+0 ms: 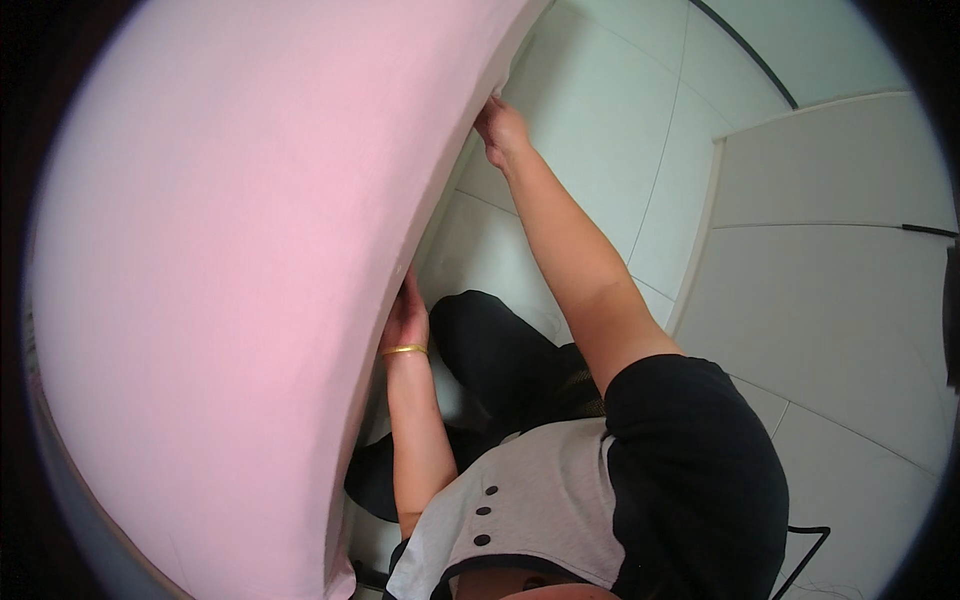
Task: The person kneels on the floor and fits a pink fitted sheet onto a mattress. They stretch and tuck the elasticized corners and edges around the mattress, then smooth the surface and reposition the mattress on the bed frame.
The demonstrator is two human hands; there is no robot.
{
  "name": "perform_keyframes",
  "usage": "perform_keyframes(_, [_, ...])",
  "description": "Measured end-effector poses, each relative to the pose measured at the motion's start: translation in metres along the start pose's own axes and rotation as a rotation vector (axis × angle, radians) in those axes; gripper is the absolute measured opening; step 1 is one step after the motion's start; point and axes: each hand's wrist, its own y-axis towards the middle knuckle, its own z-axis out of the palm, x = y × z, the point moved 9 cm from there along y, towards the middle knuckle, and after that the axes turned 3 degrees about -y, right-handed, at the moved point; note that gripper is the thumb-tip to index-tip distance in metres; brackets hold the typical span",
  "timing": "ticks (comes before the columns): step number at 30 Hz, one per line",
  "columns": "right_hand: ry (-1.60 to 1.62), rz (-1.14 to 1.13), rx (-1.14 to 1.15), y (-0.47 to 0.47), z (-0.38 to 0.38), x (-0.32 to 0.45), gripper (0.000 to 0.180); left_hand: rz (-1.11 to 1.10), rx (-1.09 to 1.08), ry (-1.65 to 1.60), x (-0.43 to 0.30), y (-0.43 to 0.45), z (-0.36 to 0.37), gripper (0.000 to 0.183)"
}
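Note:
A smooth pink fitted sheet (247,247) covers a mattress across the left half of the head view. My right hand (501,131) is at the mattress's side edge near the top, its fingers bent at the sheet's lower border and partly hidden by it. Farther down the same edge, my left hand (407,315), with a gold bangle (405,349) at the wrist, reaches under the side of the sheet. Its fingertips are hidden beneath the edge, so what they hold does not show.
Pale floor tiles (592,142) lie beside the bed. A light cabinet or door panel (825,300) stands at the right. My bent knee (480,330) in dark trousers is close to the bed's side. A thin black bent rod (810,559) shows at the lower right.

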Motion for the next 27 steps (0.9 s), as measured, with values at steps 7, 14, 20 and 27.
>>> perform_keyframes(7, [0.036, 0.016, 0.039, -0.018, 0.009, 0.01, 0.042, 0.051, -0.002, -0.052, -0.064, -0.063, -0.06, 0.039])
perform_keyframes(14, [0.242, -0.014, 0.031, -0.09, 0.0, -0.038, 0.038, 0.505, -0.133, 0.035, -0.163, -0.187, -0.089, 0.035])
perform_keyframes(20, [0.256, 0.317, 0.199, -0.24, 0.079, -0.11, 0.038, 0.804, -0.275, -0.269, -0.204, -0.226, -0.112, 0.028])
perform_keyframes(27, [0.232, 0.6, 0.258, -0.349, 0.112, -0.164, 0.031, 1.096, -0.172, -0.293, -0.298, -0.301, -0.167, 0.025])
